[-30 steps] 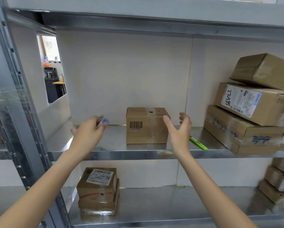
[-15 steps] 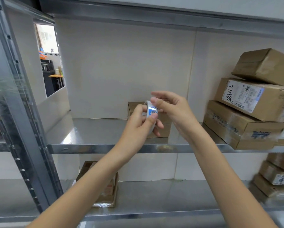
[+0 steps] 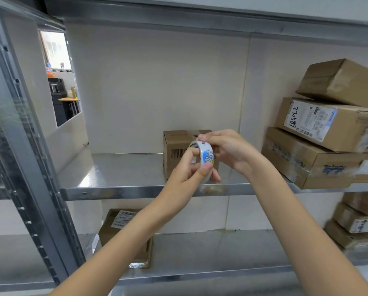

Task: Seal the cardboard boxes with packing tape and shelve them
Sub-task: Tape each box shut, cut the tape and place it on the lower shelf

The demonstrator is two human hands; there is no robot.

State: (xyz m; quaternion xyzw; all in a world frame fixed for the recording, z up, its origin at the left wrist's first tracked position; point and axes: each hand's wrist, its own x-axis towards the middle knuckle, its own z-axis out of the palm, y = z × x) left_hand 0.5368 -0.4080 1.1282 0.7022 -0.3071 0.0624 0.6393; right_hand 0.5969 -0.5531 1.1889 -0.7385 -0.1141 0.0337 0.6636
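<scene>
On the far left a grey metal post (image 3: 18,129) of the rack goes up and down. Past it, far away, there is a gap in the wall with a dark machine (image 3: 56,86) in another room.

The middle shelf (image 3: 119,189) is shiny metal. Under it, on the lower shelf (image 3: 221,272), sits a brown box (image 3: 114,227) with a white label on top. An arm hides part of it.

The left hand (image 3: 185,174) comes up from the bottom left. Its fingers curl round a roll of tape (image 3: 204,155). The thumb presses on the near edge of the roll. The roll is white with blue and yellow print. It is held up in the air, in front of the middle shelf.

Right behind the roll, a small cardboard box (image 3: 176,146) stands on the middle shelf, close to the back wall. It has a black barcode on its front. The hands cover its right side.

The right hand (image 3: 227,148) comes in from the right. Its fingers are bent and pinch the top of the tape roll. So both hands hold the same roll.

On the right, three big boxes (image 3: 328,124) are piled on the middle shelf. The top one is tilted. The one below it has a white label with black writing. More boxes (image 3: 356,221) are stacked on the lower shelf at the far right, and they look blurry.
</scene>
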